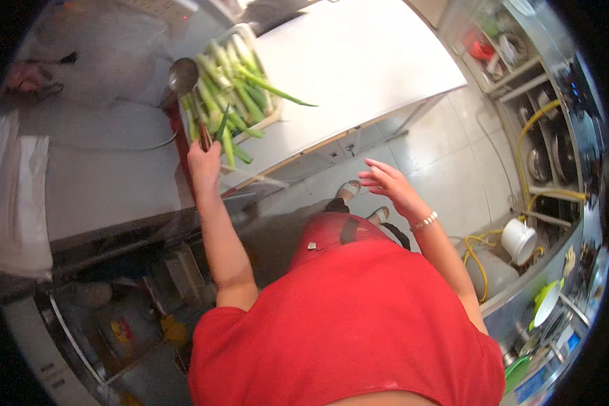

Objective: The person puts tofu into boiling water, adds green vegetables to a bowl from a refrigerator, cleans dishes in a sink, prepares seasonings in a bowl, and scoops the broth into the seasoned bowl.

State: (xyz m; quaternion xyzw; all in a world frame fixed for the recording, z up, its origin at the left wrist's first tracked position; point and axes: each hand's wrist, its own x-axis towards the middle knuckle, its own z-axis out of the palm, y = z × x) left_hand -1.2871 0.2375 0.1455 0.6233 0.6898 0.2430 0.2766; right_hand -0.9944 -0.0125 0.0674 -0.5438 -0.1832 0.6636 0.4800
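My left hand (204,162) grips the brownish handle of a metal ladle (183,77), whose round bowl points away from me. Under and beside the ladle, cut green onions or leeks (223,96) fill a pale rectangular tray (275,115). One long green leaf sticks out past the tray's right side. The tray stands at the left end of a white worktop (355,61). Out over the floor, my right hand (388,185) hangs in the air with its fingers apart, holding nothing. A beaded bracelet (425,222) circles that wrist.
A grey counter (111,182) adjoins on the left, with dark shelves below. Across the tiled floor (436,162), at right, stand a white bucket (518,241), a yellow hose (520,152) and racks with pans. A green-rimmed bowl (547,303) rests on the right-hand counter.
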